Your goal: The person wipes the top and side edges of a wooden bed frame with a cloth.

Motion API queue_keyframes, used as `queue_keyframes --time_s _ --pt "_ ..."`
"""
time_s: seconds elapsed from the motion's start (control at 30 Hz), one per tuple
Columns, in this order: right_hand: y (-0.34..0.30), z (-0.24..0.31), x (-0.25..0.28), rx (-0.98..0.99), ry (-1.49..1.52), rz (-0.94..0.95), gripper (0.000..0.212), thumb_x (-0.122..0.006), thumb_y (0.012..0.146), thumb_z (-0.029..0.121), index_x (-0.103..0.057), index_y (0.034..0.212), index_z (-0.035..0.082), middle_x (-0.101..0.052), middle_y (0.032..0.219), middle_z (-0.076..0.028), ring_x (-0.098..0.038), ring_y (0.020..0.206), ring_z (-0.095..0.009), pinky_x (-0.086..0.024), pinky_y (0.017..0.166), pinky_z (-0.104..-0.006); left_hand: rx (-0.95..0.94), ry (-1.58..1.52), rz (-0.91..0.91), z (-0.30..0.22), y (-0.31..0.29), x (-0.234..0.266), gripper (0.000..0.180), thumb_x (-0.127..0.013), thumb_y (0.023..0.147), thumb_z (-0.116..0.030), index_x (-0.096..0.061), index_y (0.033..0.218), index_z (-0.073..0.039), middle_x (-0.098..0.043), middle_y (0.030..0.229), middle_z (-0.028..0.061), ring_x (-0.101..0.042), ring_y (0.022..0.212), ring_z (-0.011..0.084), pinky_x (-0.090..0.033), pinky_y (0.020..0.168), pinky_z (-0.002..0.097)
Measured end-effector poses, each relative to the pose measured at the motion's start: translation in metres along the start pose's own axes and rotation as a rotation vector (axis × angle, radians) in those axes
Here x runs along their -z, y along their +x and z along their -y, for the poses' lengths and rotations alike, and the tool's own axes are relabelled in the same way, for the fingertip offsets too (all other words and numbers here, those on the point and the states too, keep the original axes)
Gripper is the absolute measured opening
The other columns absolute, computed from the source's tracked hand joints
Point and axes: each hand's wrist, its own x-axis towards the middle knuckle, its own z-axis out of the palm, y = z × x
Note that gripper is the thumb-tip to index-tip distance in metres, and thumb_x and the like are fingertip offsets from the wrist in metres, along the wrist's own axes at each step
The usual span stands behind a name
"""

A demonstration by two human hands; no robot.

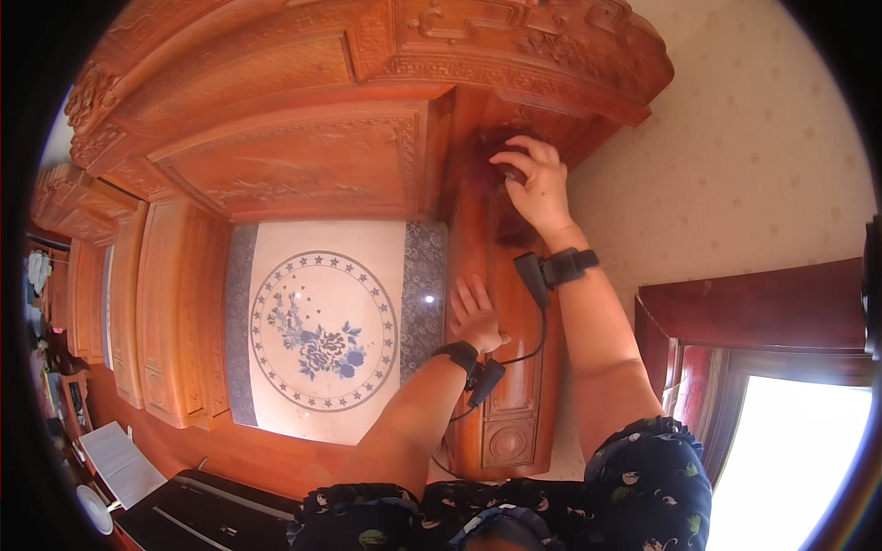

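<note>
A tall carved reddish wooden cabinet [303,156] fills the view. Its narrow side panel [510,404] runs down the middle. My right hand [535,184] is raised high on that panel, fingers curled on a dark reddish cloth [501,151] pressed against the wood; the cloth looks blurred. Lower down, my left hand [475,312] lies flat on the panel's edge with fingers spread, holding nothing. Both wrists wear black bands with small devices and a cable. Left of my left hand is a white panel [326,331] with a blue flower roundel and a blue patterned border.
A cream dotted wall [735,156] stands right of the cabinet. A dark wooden window frame [753,312] with bright glass is at the lower right. At the lower left lie a black flat device [197,514], a white sheet [119,464] and a white dish [94,508].
</note>
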Motion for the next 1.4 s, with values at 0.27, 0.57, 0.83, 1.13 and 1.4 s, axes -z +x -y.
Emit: queue_keyframes --time_s 0.27,0.57,0.83,1.13,1.4 --pt "-0.076 -0.042 -0.075 -0.194 -0.130 0.524 0.046 -0.056 0.076 0.018 -0.047 0.122 0.023 -0.034 0.135 -0.002 -0.022 0.127 -0.025 -0.014 0.103 -0.0536 -0.022 0.039 -0.014 -0.003 0.007 -0.006 0.124 -0.073 0.068 -0.034 0.031 0.129 -0.004 0.032 0.134 0.0267 0.016 0.128 0.0466 -0.027 0.095 0.0533" --pt "-0.048 -0.037 -0.073 -0.069 -0.155 0.545 0.039 -0.052 0.075 0.011 -0.055 0.112 0.023 -0.037 0.131 0.001 -0.023 0.127 -0.023 -0.026 0.097 -0.0538 -0.050 0.011 -0.035 0.001 0.009 -0.013 0.127 -0.074 0.066 -0.035 0.032 0.128 -0.005 0.032 0.133 0.0278 0.014 0.127 0.0484 -0.023 0.099 0.0515" --pt "-0.086 -0.133 -0.036 -0.615 -0.245 0.111 0.032 -0.057 0.068 0.009 -0.060 0.098 0.018 -0.046 0.121 -0.001 -0.038 0.112 -0.029 -0.041 0.082 -0.0488 -0.019 0.055 0.028 -0.003 0.012 -0.010 0.123 -0.072 0.069 -0.035 0.030 0.129 -0.004 0.037 0.131 0.0273 0.019 0.126 0.0477 -0.023 0.097 0.0545" --pt "-0.045 -0.016 -0.075 0.109 0.013 0.206 0.042 -0.062 0.066 0.012 -0.058 0.108 0.013 -0.051 0.116 -0.006 -0.043 0.110 -0.026 -0.039 0.086 -0.0416 -0.010 0.003 0.005 0.002 0.005 -0.004 0.124 -0.073 0.068 -0.031 0.033 0.128 -0.005 0.034 0.133 0.0262 0.018 0.128 0.0450 -0.023 0.096 0.0541" --pt "-0.036 -0.012 -0.100 -0.023 -0.269 0.755 0.035 -0.059 0.073 0.014 -0.058 0.107 0.018 -0.047 0.124 0.002 -0.029 0.123 -0.019 -0.024 0.091 -0.0491 -0.003 -0.141 0.011 -0.005 -0.007 0.004 0.115 -0.073 0.069 -0.017 0.021 0.136 -0.013 0.029 0.139 0.0165 0.014 0.132 0.0369 -0.019 0.101 0.0538"
